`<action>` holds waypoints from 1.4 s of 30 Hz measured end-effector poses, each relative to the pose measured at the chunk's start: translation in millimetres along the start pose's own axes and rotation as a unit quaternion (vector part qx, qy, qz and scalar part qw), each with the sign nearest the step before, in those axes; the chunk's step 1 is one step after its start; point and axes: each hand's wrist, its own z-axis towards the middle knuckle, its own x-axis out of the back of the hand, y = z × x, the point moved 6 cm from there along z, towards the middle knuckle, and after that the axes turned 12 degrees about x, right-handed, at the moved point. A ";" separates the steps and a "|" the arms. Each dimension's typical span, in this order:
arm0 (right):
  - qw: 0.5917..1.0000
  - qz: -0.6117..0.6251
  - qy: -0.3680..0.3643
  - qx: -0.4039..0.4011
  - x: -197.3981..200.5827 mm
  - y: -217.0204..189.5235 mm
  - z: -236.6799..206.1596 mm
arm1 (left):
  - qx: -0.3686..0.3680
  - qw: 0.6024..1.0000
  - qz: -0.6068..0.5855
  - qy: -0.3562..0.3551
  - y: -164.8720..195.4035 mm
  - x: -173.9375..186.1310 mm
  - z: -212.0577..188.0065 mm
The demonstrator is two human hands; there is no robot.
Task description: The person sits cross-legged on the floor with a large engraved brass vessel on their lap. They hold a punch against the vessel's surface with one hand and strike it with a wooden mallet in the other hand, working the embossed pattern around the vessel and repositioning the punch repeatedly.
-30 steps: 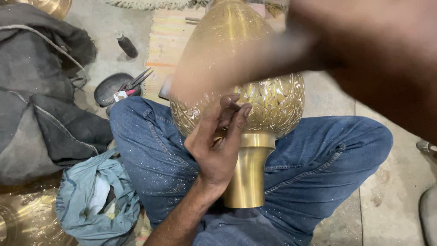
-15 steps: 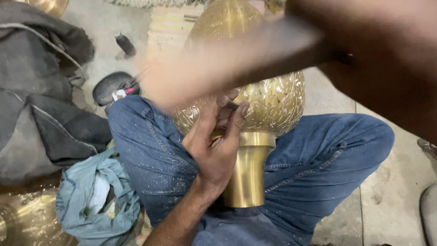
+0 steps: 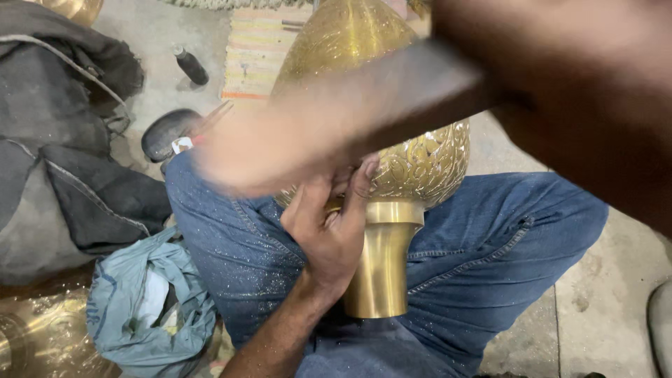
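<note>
Two jean-clad legs [image 3: 483, 245], crossed on the concrete floor [image 3: 609, 280], fill most of the view and cradle a big engraved brass vase [image 3: 427, 157]. It lies tilted across the lap with its long axis running from the near centre up and away: the plain cylindrical neck [image 3: 381, 266] points toward the person, the bulbous chased body rises toward the top edge.

Dark grey cloth [image 3: 63, 133] is heaped at the left, with a crumpled pale blue bag [image 3: 133, 308] below it beside the left thigh.

The right hand [image 3: 560, 77] sits very close to the camera at upper right, closed on a dark handle; a blurred tool head [image 3: 308, 140] sweeps leftward from it across the vase.

The left hand [image 3: 329, 231] presses on the underside of the body where it meets the neck collar, fingers [image 3: 364, 182] curled together against the brass. Whether that grip pinches a small tool cannot be told.

A dark rounded tool [image 3: 168, 133] lies on the floor past the left knee, a small black cylinder [image 3: 190, 66] farther off by a striped mat [image 3: 252, 63].
</note>
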 end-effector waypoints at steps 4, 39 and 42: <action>0.990 -0.141 -0.016 0.027 27.6 -19.7 45.3 | -0.003 0.999 0.033 0.003 2.7 2.2 -2.1; 0.998 -0.057 -0.021 -0.008 17.1 -16.9 32.1 | 0.030 0.998 -0.042 0.027 -11.2 2.8 -8.0; 0.967 -0.235 -0.087 0.042 15.1 -24.1 35.3 | -0.003 0.999 0.000 0.050 -17.0 5.5 -13.6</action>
